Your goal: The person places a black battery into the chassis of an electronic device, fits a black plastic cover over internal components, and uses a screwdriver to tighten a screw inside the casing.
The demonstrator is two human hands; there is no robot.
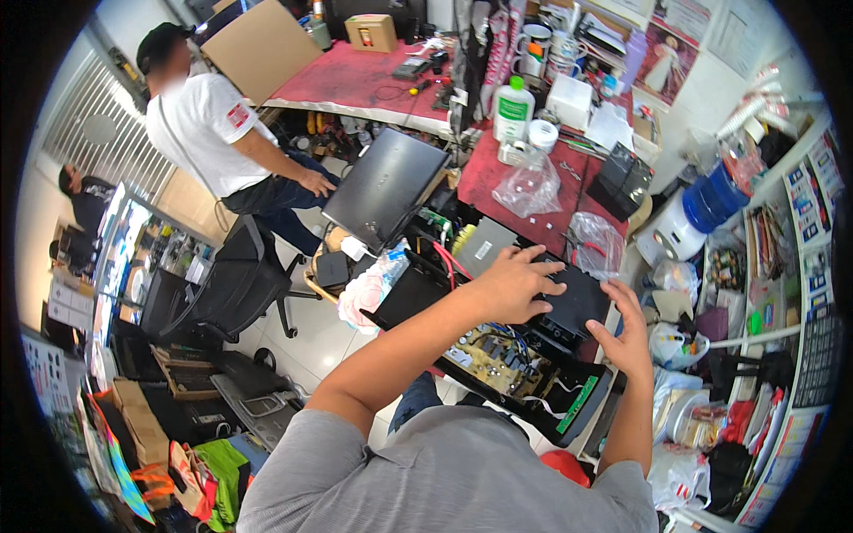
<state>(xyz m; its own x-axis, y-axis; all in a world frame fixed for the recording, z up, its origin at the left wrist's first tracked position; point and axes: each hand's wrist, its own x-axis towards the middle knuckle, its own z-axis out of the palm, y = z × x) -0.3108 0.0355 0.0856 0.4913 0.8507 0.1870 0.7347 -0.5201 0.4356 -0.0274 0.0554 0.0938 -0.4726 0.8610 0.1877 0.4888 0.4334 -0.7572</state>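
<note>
A red-topped table (484, 184) fills the upper centre of the frame. Below, right of centre, lies an open black casing (555, 377), its tan circuit board (493, 360) exposed. Just above the board sits a black box (573, 306). The left hand (524, 286) spreads loosely curved fingers over its left edge; contact is unclear. The right hand (626, 329), thumb and forefinger wide apart, stands empty at its right edge. Thin red wires (449, 258) bend left of them.

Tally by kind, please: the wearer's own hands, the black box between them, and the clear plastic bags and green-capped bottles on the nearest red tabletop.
Hands (left hand, right hand): 2
Black box: 1
Clear plastic bags: 2
Green-capped bottle: 1
Total: 6
</note>
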